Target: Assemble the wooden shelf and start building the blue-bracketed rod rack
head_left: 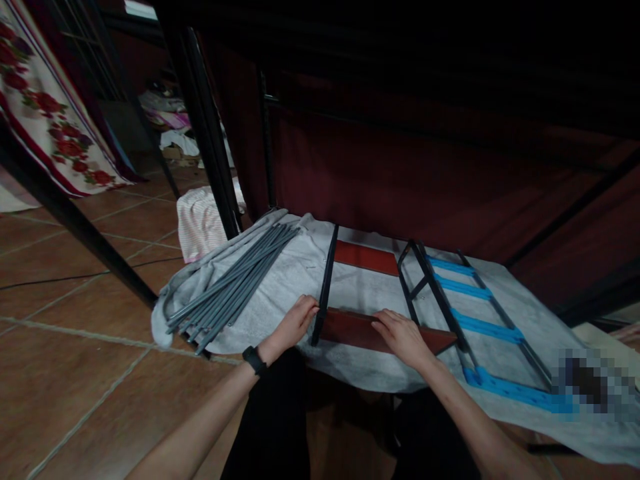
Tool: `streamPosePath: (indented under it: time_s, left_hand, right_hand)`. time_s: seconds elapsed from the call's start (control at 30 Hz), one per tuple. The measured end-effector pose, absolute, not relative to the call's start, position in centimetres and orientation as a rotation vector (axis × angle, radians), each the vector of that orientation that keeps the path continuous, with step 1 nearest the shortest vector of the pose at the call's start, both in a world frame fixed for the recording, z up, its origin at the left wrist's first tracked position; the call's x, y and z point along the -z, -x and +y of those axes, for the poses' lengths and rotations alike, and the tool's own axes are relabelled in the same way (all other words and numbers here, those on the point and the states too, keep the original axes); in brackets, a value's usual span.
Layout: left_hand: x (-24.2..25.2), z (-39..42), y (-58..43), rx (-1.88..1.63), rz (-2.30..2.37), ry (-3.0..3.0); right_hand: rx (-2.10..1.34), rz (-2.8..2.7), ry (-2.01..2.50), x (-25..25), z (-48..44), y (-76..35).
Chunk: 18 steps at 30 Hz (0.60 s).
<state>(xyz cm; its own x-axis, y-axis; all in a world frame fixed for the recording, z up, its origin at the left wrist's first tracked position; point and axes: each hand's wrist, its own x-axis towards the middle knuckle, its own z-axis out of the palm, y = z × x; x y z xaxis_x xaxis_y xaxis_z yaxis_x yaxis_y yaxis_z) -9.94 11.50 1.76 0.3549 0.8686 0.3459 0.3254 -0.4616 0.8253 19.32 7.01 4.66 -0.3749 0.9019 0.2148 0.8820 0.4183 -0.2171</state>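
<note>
My left hand (pixel 299 321), with a dark band on its wrist, has its fingers bent together at the near end of a black side bar (pixel 327 280). My right hand (pixel 400 335) is curled over the upper edge of a reddish-brown board (pixel 345 329); its fingertips are partly hidden. The board's left end meets the black bar. A second reddish-brown board (pixel 365 258) lies farther back between the bar and another black frame piece (pixel 417 270). I cannot tell how the parts are joined.
A grey cloth (pixel 280 320) covers the low surface. Several grey tubes (pixel 235 287) lie bundled at left. At right lies a black frame with blue crosspieces (pixel 487 323). Dark posts (pixel 207 133) rise around, with a maroon curtain (pixel 375 173) behind.
</note>
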Motion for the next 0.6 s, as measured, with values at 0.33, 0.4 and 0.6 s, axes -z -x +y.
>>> streamPosePath:
  time_s: [0.33, 0.4, 0.6]
  left_hand:
    - [-2.0, 11.3, 8.6, -0.941, 1.038, -1.284]
    - [-2.0, 11.4, 8.6, -0.935, 1.052, -1.328]
    - [-1.6, 11.7, 9.9, -0.975, 1.013, -1.813]
  right_hand:
    - [-0.121, -2.377, 1.541, -4.8, 7.0, -19.2]
    - [-0.123, -2.377, 1.538, -4.8, 7.0, -19.3]
    - [-0.134, -2.382, 1.538, -4.7, 7.0, -19.4]
